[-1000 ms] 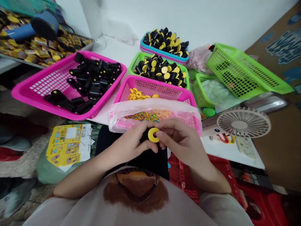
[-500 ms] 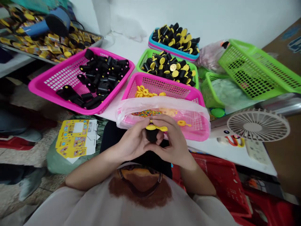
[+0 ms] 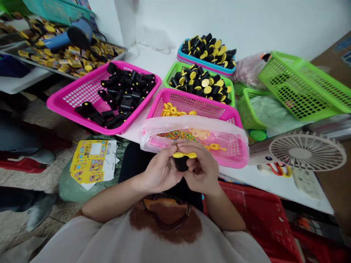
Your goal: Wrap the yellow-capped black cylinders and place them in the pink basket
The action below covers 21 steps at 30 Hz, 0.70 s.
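Black cylinder point(image 3: 181, 165) and yellow cap point(image 3: 180, 155), clasped between two bare hands

Held over the lap, just before the near rim of the front pink basket point(image 3: 230, 162): smooth, dark plastic, topped by a thin, shiny disc with a rounded lobe at one side. Wrapped along its flank by the curled left hand point(image 3: 163, 170); pinched near the lobe by the bent right hand point(image 3: 202, 168). Cannot tell exactly where each fingertip presses.

Inside the perforated plastic walls, yellow rings point(image 3: 175, 110) and tiny multicoloured balls point(image 3: 181, 136), partly covered by crumpled, translucent film point(image 3: 192, 121). Behind, in a latticed green basket point(image 3: 233, 95) and a blue tray point(image 3: 227, 69), heaps of black, yellow-topped cylinders. To the left, black tubular pieces point(image 3: 131, 95) in a larger pink basket point(image 3: 61, 95).

Lower left, a flattened yellow-and-white carton point(image 3: 94, 160), printed with small pictures and lettering too small to read. At right, a round fan point(image 3: 301, 152) with radial ribs.
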{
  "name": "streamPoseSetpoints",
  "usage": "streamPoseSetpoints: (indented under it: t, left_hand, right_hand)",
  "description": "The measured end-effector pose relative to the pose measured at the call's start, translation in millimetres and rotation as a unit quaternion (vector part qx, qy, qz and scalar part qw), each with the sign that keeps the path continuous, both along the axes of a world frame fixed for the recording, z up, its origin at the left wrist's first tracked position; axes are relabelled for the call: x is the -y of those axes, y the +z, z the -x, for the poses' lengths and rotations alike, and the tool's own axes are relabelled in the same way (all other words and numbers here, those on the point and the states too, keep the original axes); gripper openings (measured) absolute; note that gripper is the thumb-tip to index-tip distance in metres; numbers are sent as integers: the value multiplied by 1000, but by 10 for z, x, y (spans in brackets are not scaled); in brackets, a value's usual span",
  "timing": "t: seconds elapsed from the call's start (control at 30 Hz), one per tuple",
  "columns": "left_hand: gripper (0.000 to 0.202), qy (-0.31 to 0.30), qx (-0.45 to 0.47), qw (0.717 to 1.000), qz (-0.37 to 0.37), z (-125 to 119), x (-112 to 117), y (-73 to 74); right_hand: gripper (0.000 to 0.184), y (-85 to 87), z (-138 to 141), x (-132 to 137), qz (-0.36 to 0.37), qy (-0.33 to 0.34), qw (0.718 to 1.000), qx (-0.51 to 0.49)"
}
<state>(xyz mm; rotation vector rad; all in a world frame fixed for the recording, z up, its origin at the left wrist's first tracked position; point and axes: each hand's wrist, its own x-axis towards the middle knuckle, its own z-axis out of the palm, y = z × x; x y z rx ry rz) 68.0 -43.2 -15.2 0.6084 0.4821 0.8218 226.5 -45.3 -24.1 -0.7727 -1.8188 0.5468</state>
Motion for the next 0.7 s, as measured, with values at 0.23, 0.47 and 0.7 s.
streamPoseSetpoints:
  t: [0.23,0.47,0.7]
  left_hand:
    - [41,-47,-107,921,-372,172,0,-106]
    - [31,44,-255,734,-628,367,-93,-43]
    - [34,116,-311,699,-633,747,-118,68]
  right_hand:
    - [25,46,-293,-1,198,79,969,-129]
    - [67,37,-130,-59,457,200,843,-203]
    - [86,314,145,-352,567,270,765,-141]
